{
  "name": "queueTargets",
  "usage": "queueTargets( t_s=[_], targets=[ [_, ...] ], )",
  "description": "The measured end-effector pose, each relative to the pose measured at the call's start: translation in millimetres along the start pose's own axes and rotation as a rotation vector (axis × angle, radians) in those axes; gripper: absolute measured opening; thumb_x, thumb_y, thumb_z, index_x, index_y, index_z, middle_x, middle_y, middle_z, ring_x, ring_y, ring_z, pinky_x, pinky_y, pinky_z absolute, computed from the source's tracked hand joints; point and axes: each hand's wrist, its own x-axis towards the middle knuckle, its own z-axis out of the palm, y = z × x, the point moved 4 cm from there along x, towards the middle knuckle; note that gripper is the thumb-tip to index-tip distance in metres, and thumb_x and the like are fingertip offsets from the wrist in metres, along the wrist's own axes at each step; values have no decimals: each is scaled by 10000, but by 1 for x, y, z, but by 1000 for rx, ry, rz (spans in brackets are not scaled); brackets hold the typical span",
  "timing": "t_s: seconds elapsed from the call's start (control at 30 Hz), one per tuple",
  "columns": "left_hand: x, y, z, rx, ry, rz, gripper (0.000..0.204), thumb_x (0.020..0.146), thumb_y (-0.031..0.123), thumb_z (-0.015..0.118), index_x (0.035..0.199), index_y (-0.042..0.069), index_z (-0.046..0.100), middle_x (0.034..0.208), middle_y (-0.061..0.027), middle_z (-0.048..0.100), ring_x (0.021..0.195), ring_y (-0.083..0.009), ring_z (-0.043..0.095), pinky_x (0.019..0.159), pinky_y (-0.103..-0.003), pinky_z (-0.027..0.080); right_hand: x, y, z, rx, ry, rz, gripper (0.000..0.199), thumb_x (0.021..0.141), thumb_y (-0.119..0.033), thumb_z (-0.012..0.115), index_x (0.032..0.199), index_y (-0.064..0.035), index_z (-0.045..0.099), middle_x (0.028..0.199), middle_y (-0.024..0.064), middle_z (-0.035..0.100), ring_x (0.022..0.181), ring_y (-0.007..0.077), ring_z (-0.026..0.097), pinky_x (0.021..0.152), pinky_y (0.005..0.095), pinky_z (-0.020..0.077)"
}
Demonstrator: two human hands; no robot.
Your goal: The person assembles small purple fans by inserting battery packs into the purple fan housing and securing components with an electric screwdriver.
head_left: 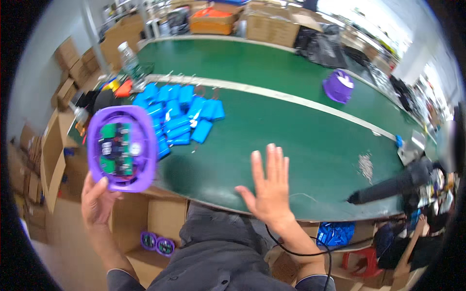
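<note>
My left hand (97,201) holds up a purple plastic housing (149,145) by its lower edge, with the thumb on the rim. Inside the oval housing sits a green circuit board (127,167) with black parts on it. Over the near edge of the green table, my right hand (271,194) is stretched out, fingers pointing away and thumb spread, holding nothing. Wrapped blue packs (177,119) lie heaped on the table just right of the raised housing. Farther off at the right stands another purple housing (338,87).
A black rod-shaped tool (393,184) points in from the right, near a pile of small metal pieces (365,167). An open carton (167,216) below the table holds purple housings (158,244). More blue packs (335,234) lie below right. A person's arm (411,242) shows there. A bottle (130,60) stands back left.
</note>
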Motion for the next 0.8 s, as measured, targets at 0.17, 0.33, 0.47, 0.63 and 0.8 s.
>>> queueTargets(
  t_s=[0.17, 0.33, 0.47, 0.63, 0.8],
  targets=[
    [72, -70, 168, -57, -590, -403, 335, 799, 113, 625, 1093, 10, 502, 894, -109, 615, 694, -197, 620, 586, -334, 546, -42, 88, -57, -204, 200, 329, 841, 747, -370, 667, 1404, -76, 232, 1420, 281, 172, 1306, 454, 188, 1036, 565, 185],
    [101, -129, 250, -53, -774, -661, 199, 825, 81, 597, 1009, 31, 540, 802, -77, 629, 668, -179, 629, 610, -318, 551, -63, 108, -65, -335, 167, 403, 805, 741, -391, 664, 1389, -109, 280, 1424, 282, 159, 1314, 461, 158, 1023, 587, 177],
    [119, -162, 257, -42, -798, -748, 175, 827, 68, 592, 993, 38, 548, 805, -86, 642, 662, -186, 648, 613, -323, 559, -70, 116, -65, -391, 149, 410, 775, 746, -378, 662, 1397, -176, 294, 1436, 276, 134, 1322, 458, 138, 1018, 605, 167],
    [134, -171, 248, -12, -864, -740, 195, 824, 91, 608, 996, 24, 544, 791, -93, 646, 646, -192, 652, 589, -321, 562, -66, 123, -59, -419, 95, 422, 716, 752, -351, 665, 1380, -241, 339, 1442, 272, 121, 1329, 449, 129, 1026, 599, 157],
    [137, -173, 248, 73, -882, -702, 270, 820, 154, 637, 1011, -2, 528, 765, -96, 633, 638, -194, 647, 580, -309, 560, -59, 127, -54, -443, 80, 392, 721, 727, -315, 696, 1365, -260, 364, 1434, 272, 146, 1318, 461, 146, 1030, 592, 163]
  ],
)
